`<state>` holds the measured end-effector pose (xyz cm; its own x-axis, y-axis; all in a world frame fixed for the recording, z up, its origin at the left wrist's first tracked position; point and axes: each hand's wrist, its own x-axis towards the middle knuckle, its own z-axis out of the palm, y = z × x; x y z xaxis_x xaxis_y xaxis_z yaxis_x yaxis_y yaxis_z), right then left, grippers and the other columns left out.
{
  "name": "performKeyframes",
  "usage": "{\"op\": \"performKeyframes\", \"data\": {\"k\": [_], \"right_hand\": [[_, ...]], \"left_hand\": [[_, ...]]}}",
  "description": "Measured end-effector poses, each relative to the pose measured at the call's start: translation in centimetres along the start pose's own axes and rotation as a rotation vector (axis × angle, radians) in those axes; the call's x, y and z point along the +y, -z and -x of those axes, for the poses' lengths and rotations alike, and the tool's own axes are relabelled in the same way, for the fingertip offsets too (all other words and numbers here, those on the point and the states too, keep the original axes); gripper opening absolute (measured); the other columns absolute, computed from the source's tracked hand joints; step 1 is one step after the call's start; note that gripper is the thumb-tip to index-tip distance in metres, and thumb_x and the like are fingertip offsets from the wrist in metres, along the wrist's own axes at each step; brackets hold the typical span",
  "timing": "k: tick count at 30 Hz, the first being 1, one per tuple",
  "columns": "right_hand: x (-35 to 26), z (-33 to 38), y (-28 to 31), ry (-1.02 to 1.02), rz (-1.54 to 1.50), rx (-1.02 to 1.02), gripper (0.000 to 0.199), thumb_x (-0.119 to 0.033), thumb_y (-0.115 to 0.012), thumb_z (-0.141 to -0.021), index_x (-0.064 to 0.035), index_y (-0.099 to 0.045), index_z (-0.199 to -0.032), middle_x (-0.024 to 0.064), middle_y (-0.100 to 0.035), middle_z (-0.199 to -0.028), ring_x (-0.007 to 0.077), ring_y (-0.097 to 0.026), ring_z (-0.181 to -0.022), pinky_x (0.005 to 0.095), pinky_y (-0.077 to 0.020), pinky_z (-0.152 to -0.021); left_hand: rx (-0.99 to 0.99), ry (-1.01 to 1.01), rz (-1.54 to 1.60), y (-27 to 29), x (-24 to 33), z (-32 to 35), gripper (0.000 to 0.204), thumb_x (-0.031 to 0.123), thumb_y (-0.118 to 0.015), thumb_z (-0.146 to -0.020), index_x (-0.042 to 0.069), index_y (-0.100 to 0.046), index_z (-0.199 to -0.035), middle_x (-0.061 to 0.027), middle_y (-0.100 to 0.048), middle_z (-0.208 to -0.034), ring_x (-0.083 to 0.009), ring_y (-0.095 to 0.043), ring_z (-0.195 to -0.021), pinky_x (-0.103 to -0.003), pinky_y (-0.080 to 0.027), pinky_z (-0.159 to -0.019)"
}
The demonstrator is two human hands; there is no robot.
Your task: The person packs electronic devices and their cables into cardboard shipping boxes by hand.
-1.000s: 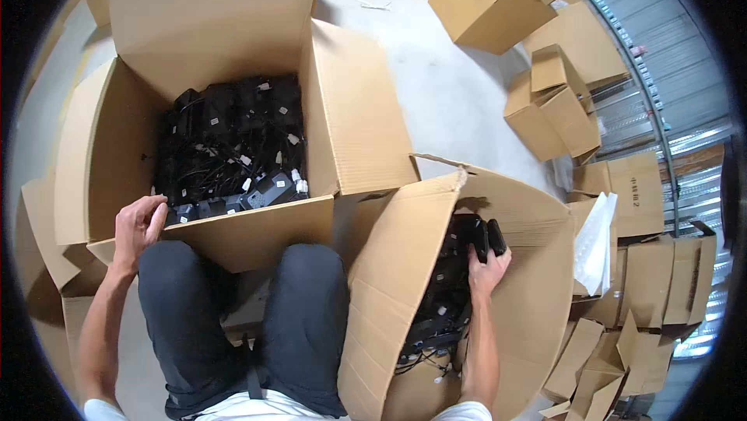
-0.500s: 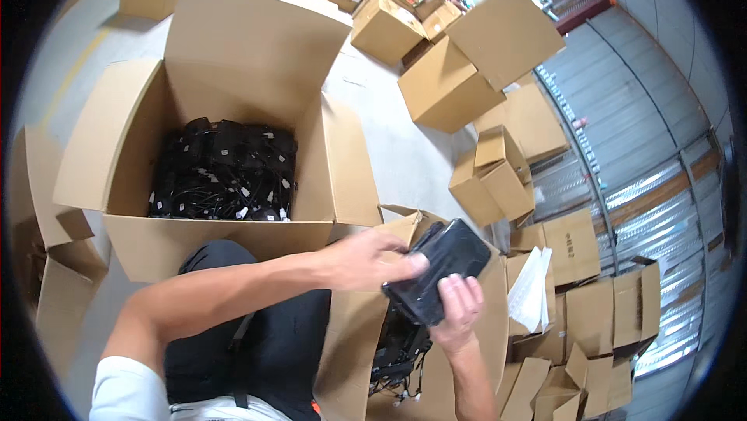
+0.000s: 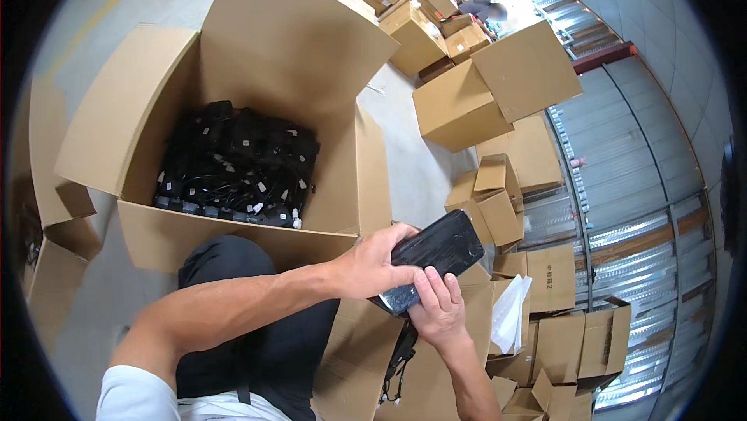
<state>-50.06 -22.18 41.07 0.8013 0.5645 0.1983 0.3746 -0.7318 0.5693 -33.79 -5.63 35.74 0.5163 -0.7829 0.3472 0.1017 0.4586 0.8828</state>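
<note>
Both hands grip a flat black rectangular case (image 3: 441, 243) with a shiny, scuffed top. My left hand (image 3: 371, 264) is closed around its left edge, thumb on the upper face. From below, my right hand (image 3: 437, 304) wraps its fingers over the near edge. Whether it is one case or several stacked is hidden. Under my hands stands an open carton (image 3: 359, 351), with black cables (image 3: 398, 366) showing inside. A large open carton (image 3: 233, 222) at the left holds many black cases with cables and small white connectors (image 3: 233, 160).
Stacked cartons (image 3: 556, 347) stand at the right, with white sheets (image 3: 510, 313) sticking up beside them. More cartons (image 3: 467, 102) run along the corrugated wall toward the back, where people are partly visible. Another open carton (image 3: 58, 257) stands at the far left.
My left hand has closed more fully around the black case's left edge, and the case has turned flatter. The view has shifted, bringing the large carton closer.
</note>
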Motion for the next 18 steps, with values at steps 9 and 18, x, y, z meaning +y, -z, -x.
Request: {"op": "performKeyframes", "data": {"k": [9,18], "right_hand": [[0.9,-6.0,3.9,-1.235,-1.455,0.294,0.039,-0.015,-0.069,-0.091,0.0018,-0.057,-0.124,0.0071,-0.066,-0.112,0.0165,-0.065,-0.098,0.0321,-0.0539,-0.087],[1.6,-6.1,2.5,-1.412,-1.573,0.401,0.038,-0.017,-0.079,-0.088,0.0005,-0.060,-0.116,0.0070,-0.068,-0.107,0.0129,-0.065,-0.092,0.0266,-0.0531,-0.083]], "left_hand": [[0.181,0.231,0.311,2.2,-1.3,-1.3,0.038,0.014,-0.055,-0.101,-0.002,-0.056,-0.135,-0.0080,-0.068,-0.111,-0.0139,-0.062,-0.098,-0.030,-0.050,-0.090],[-0.075,0.134,0.275,2.1,0.7,0.7,0.070,0.038,-0.075,-0.090,-0.003,-0.050,-0.141,-0.0141,-0.065,-0.122,-0.0175,-0.060,-0.111,-0.032,-0.048,-0.098]]}}
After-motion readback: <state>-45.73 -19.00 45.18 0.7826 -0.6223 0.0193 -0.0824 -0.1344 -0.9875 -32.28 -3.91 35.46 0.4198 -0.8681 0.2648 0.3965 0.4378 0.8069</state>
